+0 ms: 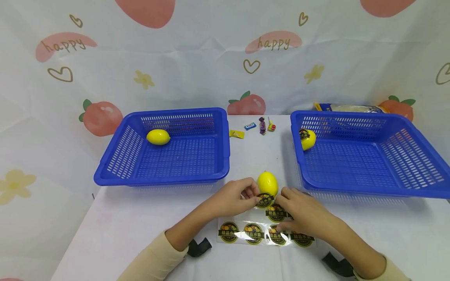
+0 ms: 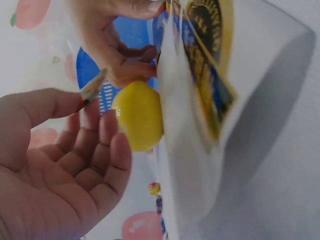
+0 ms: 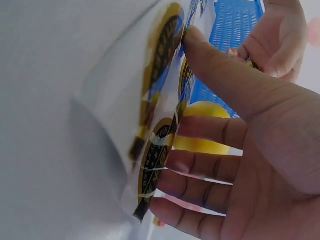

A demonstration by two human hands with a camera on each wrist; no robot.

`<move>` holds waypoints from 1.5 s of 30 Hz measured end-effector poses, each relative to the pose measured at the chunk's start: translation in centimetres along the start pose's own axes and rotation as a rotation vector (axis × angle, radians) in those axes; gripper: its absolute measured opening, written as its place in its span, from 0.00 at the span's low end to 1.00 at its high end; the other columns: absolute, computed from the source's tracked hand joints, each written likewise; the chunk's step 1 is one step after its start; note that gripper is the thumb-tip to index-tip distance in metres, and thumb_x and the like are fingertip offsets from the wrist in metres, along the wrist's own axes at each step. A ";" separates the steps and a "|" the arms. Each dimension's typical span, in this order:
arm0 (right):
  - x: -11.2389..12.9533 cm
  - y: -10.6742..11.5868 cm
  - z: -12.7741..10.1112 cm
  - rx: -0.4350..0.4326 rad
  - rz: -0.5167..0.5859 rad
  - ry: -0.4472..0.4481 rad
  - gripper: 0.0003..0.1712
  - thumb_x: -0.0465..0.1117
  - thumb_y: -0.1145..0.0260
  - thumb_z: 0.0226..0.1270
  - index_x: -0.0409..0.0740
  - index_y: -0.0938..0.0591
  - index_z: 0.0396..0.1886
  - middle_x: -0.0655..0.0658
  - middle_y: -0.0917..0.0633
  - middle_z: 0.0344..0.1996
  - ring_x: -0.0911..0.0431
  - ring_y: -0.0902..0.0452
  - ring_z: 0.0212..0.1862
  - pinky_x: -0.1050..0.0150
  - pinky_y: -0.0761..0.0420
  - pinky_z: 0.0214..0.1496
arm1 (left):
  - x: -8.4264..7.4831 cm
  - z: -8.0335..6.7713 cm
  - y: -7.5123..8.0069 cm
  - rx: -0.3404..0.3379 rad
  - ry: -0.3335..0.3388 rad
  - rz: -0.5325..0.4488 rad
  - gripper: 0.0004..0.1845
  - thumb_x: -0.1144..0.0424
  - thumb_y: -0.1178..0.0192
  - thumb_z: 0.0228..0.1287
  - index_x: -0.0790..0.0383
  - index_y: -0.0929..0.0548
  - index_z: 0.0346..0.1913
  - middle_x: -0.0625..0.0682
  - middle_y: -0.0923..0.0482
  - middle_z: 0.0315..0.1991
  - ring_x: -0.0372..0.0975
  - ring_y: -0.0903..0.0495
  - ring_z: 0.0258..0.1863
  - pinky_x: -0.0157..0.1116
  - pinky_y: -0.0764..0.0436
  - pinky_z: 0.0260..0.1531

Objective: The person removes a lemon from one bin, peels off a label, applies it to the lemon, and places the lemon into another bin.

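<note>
The left hand [image 1: 236, 197] seems to pinch a thin, bendy sticker [image 1: 265, 200] by its edge while the right hand [image 1: 305, 215] holds the floppy sheet [image 1: 260, 232].

Lifted sticker sheet [image 1: 267, 230] beside yellow lemon [image 1: 267, 183]

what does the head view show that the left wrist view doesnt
Only the head view shows both blue baskets whole: the left basket with a lemon in it, the right basket with a stickered lemon, plus the wrapped sweets behind and the row of round stickers on the sticker sheet.

Only the left wrist view shows the left hand's palm side, a small sticker pinched at the thumb.

Both show the left hand, the right hand, the sheet, and the middle lemon between the hands.
</note>
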State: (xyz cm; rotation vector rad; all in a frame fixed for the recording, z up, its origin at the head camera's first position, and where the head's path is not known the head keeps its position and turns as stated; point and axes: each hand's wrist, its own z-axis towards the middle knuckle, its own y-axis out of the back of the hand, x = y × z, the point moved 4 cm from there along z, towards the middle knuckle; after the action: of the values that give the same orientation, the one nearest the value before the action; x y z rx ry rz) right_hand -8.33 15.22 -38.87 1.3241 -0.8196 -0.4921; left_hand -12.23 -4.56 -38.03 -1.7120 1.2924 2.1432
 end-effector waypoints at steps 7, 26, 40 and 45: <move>-0.3 0.7 -0.1 0.021 0.062 0.000 0.23 0.58 0.23 0.55 0.48 0.17 0.40 0.58 0.29 0.31 0.63 0.35 0.32 0.66 0.28 0.32 | 0.7 0.7 0.7 -0.123 0.043 -0.167 0.05 0.67 0.39 0.68 0.62 0.20 0.44 0.46 0.21 0.33 0.35 0.23 0.32 0.31 0.22 0.35; -1.2 1.2 0.4 -0.114 0.103 -0.243 0.34 0.51 0.27 0.64 0.32 0.23 0.62 0.33 0.18 0.53 0.38 0.20 0.52 0.43 0.18 0.49 | 1.1 2.8 0.6 -0.149 0.084 -0.415 0.14 0.75 0.45 0.67 0.69 0.23 0.54 0.57 0.22 0.38 0.53 0.19 0.35 0.45 0.15 0.39; -2.6 0.5 1.0 -0.125 0.552 -0.246 0.43 0.46 0.33 0.70 0.29 0.41 0.75 0.26 0.28 0.64 0.32 0.30 0.63 0.36 0.27 0.60 | 2.4 4.0 0.2 -0.123 0.125 -0.481 0.12 0.72 0.44 0.70 0.67 0.21 0.53 0.56 0.18 0.35 0.42 0.17 0.31 0.44 0.15 0.41; -3.1 0.2 1.6 -0.123 0.705 -0.223 0.38 0.40 0.35 0.72 0.29 0.40 0.74 0.27 0.26 0.62 0.34 0.26 0.60 0.41 0.22 0.57 | 2.6 4.4 0.1 -0.118 0.143 -0.499 0.11 0.71 0.44 0.71 0.67 0.20 0.53 0.56 0.18 0.33 0.42 0.17 0.29 0.44 0.14 0.39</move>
State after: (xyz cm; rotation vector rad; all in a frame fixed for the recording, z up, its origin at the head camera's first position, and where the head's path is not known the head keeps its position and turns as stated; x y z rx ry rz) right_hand -11.49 16.50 -39.39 0.7966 -1.3433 -0.1222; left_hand -16.50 -2.76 -40.14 -2.0010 0.6686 1.8597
